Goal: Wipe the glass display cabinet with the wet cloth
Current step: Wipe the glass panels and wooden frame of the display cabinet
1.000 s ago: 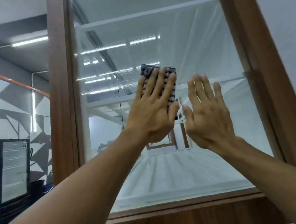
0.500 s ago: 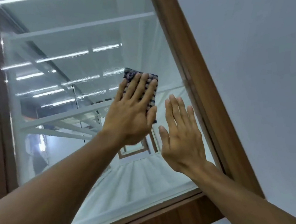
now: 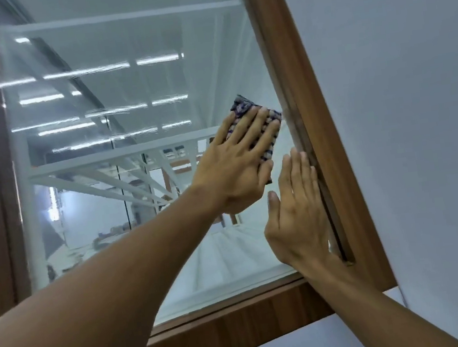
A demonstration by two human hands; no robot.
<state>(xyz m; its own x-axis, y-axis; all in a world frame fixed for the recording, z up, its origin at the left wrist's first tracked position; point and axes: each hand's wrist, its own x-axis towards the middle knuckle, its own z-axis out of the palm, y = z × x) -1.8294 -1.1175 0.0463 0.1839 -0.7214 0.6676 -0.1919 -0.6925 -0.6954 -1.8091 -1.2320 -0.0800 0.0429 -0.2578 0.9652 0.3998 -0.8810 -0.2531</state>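
The patterned cloth is lying flat against the glass pane of the cabinet, in its right part, with one corner just beside the wooden frame. The left hand is pressing the cloth onto the glass with straight, spread fingers, not curling around it. The right hand is resting flat on the glass just below, fingers straight and together, touching the frame's inner edge and holding nothing. A pale wall is surrounding the frame.
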